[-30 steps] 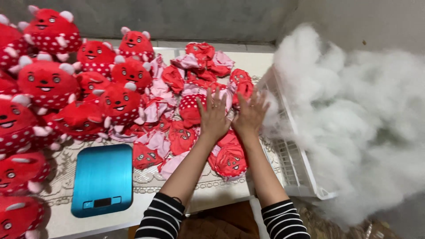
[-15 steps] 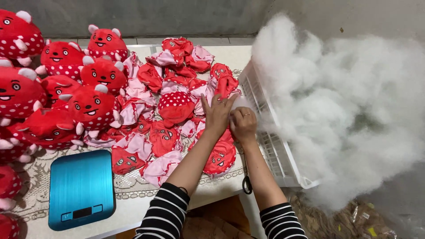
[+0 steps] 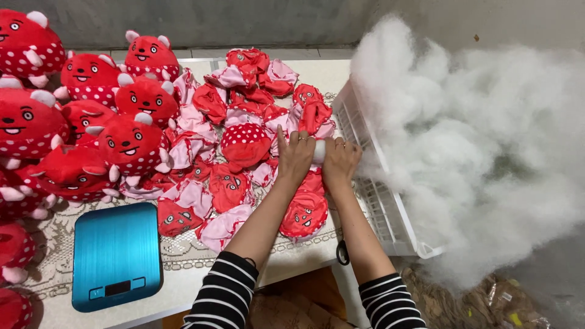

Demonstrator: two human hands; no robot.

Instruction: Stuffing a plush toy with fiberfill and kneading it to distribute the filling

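My left hand (image 3: 295,157) and my right hand (image 3: 339,163) meet over a red plush toy (image 3: 303,210) with a printed face that lies on the table. Between the two hands shows a small wad of white stuffing (image 3: 319,151); both hands close around it and the top of the toy. A red polka-dot toy skin (image 3: 245,144) lies just left of my left hand. The toy's opening is hidden under my hands.
Unstuffed red and pink skins (image 3: 210,103) are heaped mid-table. Stuffed red toys (image 3: 131,146) crowd the left. A blue kitchen scale (image 3: 116,256) sits at the front left. A white crate (image 3: 381,201) heaped with white fibre filling (image 3: 481,140) stands right. Bags (image 3: 475,304) lie below.
My hands have drawn closer together over the red toy, now with a wad of white stuffing between them. The view has shifted right and nearer.
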